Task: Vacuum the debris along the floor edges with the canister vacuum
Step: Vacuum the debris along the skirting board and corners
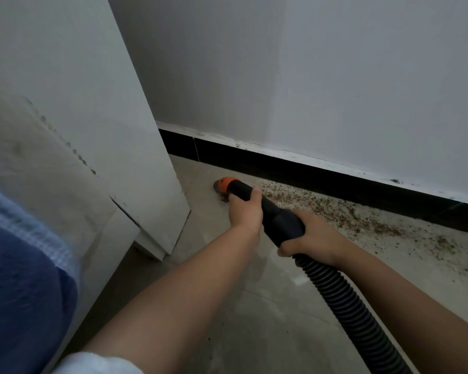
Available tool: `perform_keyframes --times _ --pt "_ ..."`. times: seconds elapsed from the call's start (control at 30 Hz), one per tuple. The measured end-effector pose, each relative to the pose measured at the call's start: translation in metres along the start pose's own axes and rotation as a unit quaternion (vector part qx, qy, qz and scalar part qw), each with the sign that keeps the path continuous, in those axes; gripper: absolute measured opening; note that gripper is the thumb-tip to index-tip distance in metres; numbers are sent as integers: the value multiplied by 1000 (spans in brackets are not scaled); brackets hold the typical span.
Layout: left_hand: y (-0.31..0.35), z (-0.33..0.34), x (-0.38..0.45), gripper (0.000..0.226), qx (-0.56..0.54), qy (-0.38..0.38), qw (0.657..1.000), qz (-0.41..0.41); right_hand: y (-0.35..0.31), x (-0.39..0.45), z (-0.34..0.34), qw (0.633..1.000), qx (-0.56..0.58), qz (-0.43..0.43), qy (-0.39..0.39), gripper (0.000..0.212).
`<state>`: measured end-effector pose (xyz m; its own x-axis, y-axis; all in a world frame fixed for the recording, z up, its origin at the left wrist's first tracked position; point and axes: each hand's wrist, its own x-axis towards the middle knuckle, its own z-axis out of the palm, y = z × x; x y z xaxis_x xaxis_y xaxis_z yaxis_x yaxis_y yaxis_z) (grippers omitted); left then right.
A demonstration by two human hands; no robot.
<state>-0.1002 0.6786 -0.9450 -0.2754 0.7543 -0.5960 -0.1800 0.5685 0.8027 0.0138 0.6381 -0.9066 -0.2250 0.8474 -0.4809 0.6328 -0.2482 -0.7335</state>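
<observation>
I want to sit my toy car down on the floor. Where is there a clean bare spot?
Bare floor lies between the forearms and the hose, and beside the white cabinet left of the left hand. Debris crowds the strip along the black baseboard, right of the nozzle and behind the right hand.

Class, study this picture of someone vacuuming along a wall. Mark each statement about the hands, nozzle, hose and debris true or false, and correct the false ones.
1. Both hands grip the vacuum nozzle. True: left hand ahead, right hand behind.
2. The nozzle tip has a green collar. False: the collar is orange.
3. Brown debris lies along the black baseboard. True.
4. The ribbed hose hangs over the left arm. False: it trails back beside the right arm.
5. The floor is carpeted. False: it looks like pale tile.
</observation>
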Motion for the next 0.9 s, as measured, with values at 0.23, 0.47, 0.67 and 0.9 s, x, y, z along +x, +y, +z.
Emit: perform_keyframes --times 0.23,0.47,0.67,0.9 --pt "-1 6 -5 53 -5 2 1000 -3 0 -8 -10 1000 -9 1 -12 49" --pt "-8 10 -26 61 2 15 1000 -9 2 -22 -20 999 -29 4 -41 42" --pt "-18 16 -40 63 22 15 999 -24 5 -38 -26 997 -51 17 -62 40" --pt "-18 19 -41 59 28 6 1000 4 12 -41 -25 998 -57 0 -16 44"
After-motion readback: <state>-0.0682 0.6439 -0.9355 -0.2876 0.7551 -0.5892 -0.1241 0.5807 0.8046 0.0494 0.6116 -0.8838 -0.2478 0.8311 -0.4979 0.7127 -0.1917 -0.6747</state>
